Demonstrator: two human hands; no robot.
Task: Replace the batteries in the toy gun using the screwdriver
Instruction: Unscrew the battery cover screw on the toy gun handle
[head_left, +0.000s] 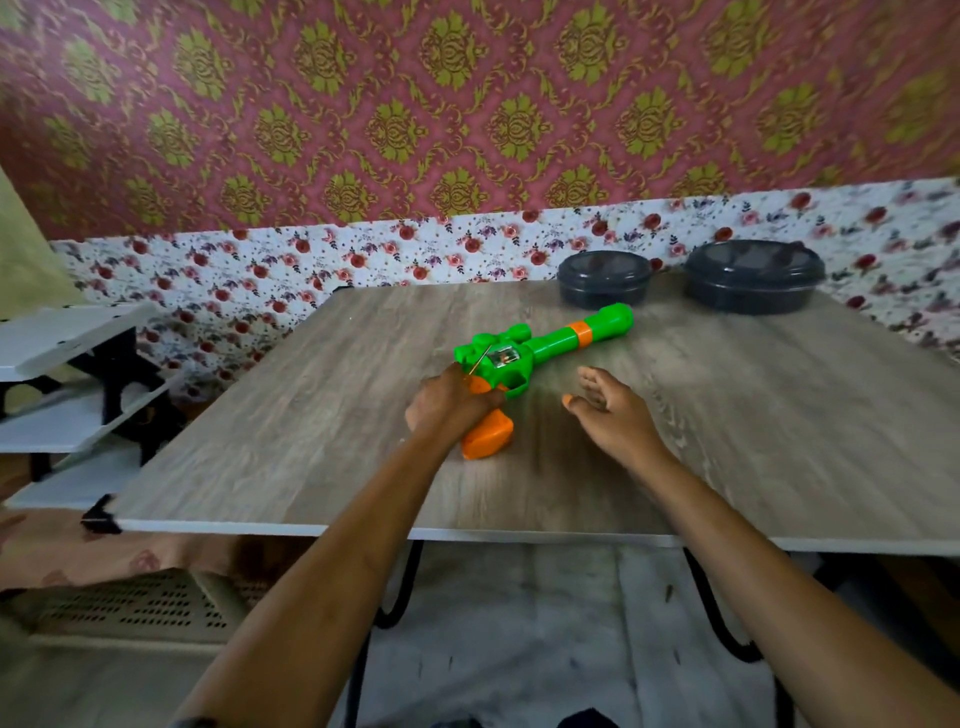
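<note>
Head view: toy gun (540, 349) under left fingers (488, 399).

green-orange toy gun (540, 351); grey woodgrain table (322, 415).

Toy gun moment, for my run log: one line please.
left hand: closed on screwdriver, over toy gun | right hand: open, empty | table
</note>
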